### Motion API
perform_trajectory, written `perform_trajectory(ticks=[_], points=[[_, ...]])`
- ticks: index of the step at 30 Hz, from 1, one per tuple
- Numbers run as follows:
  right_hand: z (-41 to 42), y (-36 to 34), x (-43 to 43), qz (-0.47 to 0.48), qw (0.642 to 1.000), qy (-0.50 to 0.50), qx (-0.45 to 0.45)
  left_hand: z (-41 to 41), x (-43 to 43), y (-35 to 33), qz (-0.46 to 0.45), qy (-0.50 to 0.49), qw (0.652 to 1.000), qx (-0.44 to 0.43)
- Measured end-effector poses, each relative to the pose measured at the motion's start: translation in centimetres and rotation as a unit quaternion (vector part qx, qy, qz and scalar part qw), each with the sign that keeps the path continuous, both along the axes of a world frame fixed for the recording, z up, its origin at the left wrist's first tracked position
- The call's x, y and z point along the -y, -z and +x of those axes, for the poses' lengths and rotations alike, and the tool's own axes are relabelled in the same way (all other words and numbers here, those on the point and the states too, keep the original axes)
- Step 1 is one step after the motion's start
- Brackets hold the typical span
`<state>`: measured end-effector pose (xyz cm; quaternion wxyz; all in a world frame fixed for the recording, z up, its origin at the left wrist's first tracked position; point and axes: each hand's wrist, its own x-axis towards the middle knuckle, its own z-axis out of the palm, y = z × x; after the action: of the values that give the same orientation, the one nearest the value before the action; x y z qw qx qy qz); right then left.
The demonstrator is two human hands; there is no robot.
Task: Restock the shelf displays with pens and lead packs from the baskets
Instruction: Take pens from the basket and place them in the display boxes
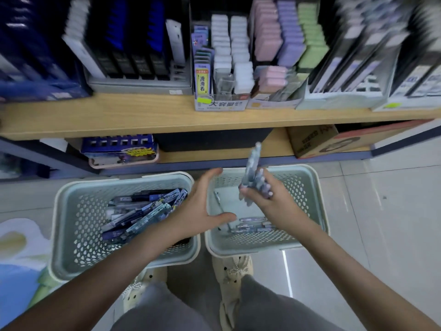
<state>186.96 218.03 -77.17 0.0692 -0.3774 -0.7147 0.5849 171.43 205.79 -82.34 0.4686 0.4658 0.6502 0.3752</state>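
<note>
- Gripping a bundle of slim lilac-patterned plastic pens (253, 163) upright, the right hand (262, 194) is clamped round their lower ends above the right pale-green perforated plastic basket (317, 199). The left hand (202, 206) hovers just beside it, fingers spread, holding nothing.
- The pens look light, stiff and smooth, so they may slide apart; a grasp round the middle should steady them.
- More loose lilac pens (253, 225) lie near that basket's near edge.
- The left matching basket (62, 211) holds dark blue packs (143, 211).
- The wooden shelf (143, 115) carries crowded display boxes (222, 103), and its front edge must be cleared.

I find open room above the left basket (55, 211) and right basket (320, 201); behind, the shelf (119, 123) juts out, display boxes (222, 105) crowding all but its front strip.
</note>
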Motion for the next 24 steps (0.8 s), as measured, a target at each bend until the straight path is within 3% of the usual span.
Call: perform_trajectory(ticks=[3, 6, 24], points=[[-1.4, -2.9, 0.0, -0.058, 0.997, 0.011, -0.052, 0.0, -1.4, -2.1, 0.007, -0.01, 0.991, 0.132], [-2.6, -3.2, 0.2, -0.095, 0.994, -0.019, -0.046, -1.1, -2.3, -3.9, 0.006, 0.006, 0.983, 0.186], [-5.3, -1.2, 2.0, -0.167, 0.984, 0.001, -0.068, -3.0, -2.3, -4.2, -0.04, 0.057, 0.982, 0.175]])
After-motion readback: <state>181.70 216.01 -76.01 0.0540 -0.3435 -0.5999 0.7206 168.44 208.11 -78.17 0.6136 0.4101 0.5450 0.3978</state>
